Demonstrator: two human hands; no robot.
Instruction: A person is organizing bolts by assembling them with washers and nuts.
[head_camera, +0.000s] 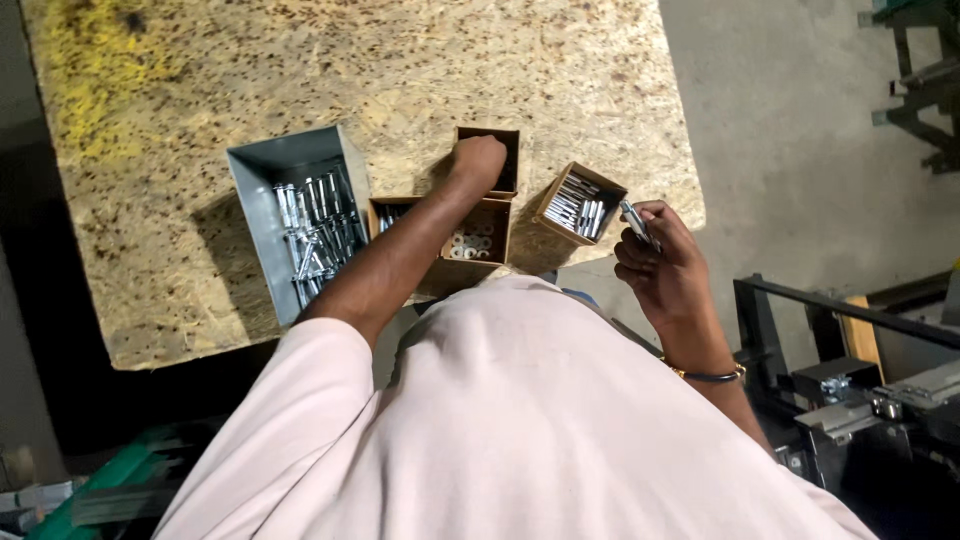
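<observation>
My left hand reaches into a small brown cardboard box at the middle of the board table, fingers curled down inside it; what it touches is hidden. My right hand is raised near the table's right edge, closed on a short silver metal bolt. Just left of that hand a tilted cardboard box holds several silver bolts. Below my left hand, another cardboard box holds small washers.
A grey metal bin with several silver bolts sits at the left of the chipboard table. A fourth small box lies beside my forearm. Dark metal frames and machine parts stand at the right on the concrete floor.
</observation>
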